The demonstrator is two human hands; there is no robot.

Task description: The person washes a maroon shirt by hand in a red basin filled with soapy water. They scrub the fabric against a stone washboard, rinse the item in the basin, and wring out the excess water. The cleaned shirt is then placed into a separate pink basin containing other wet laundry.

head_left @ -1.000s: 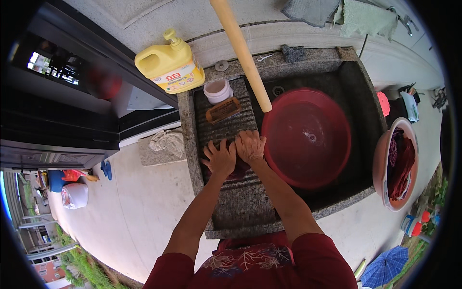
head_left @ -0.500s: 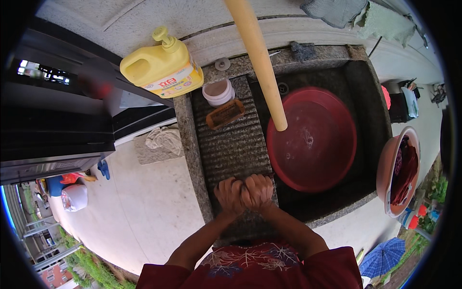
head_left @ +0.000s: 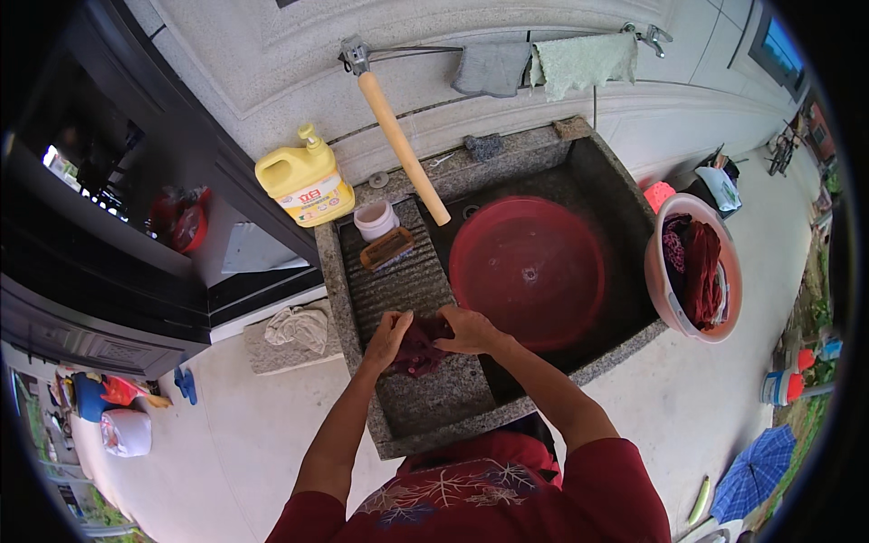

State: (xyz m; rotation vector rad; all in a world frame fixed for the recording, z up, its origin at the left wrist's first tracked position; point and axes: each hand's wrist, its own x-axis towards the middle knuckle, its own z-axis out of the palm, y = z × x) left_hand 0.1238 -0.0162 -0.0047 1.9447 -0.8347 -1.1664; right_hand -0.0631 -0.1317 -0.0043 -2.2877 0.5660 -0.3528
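Observation:
A dark red wet cloth (head_left: 418, 353) lies bunched on the lower part of a ridged stone washboard (head_left: 376, 288). My left hand (head_left: 387, 341) grips its left side, fingers curled in. On the opposite side my right hand (head_left: 469, 331) pinches the cloth between thumb and fingers. Part of the fabric is hidden beneath both hands. Beyond them, a brown scrubbing brush (head_left: 387, 250) rests on the ridges beside a small white tub (head_left: 376, 220). Right of the washboard, a large red basin (head_left: 593, 271) holding water sits in the stone sink (head_left: 625, 217).
A yellow pipe (head_left: 403, 145) slants down from the tap toward the basin. The yellow pump jug (head_left: 308, 187) stands at the sink's far left corner. At the right is a pink tub (head_left: 657, 276) of clothes. Rags (head_left: 587, 65) hang on the wall.
My hands were pressed together as fists on the washboard; now they are apart, with the bunched cloth showing between them. The view has shifted, showing more of the wall and tap.

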